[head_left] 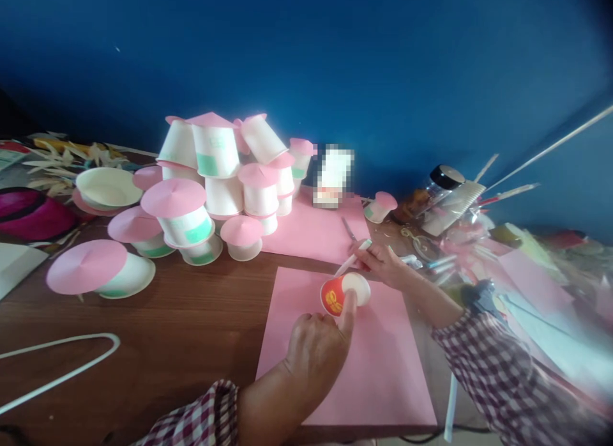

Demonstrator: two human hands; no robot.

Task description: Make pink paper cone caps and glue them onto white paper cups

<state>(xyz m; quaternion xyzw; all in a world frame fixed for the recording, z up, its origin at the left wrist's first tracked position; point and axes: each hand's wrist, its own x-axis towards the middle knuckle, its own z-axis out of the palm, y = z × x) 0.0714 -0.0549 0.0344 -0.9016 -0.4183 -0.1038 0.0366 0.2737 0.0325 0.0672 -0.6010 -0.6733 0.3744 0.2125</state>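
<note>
A small red paper cup [340,294] stands upside down on a pink paper sheet [378,369] in front of me. My left hand [318,347] presses the cup with the index finger stretched out and the other fingers curled. My right hand [383,264] is closed around a white pen [353,257] whose tip touches the sheet right beside the cup's rim.
A pile of white cups with pink paper tops [225,177] fills the back left of the wooden table [167,344]. A second pink sheet [316,232] with scissors [348,229] lies behind. A jar [438,190], markers and paper scraps crowd the right. A white cord [62,356] lies left.
</note>
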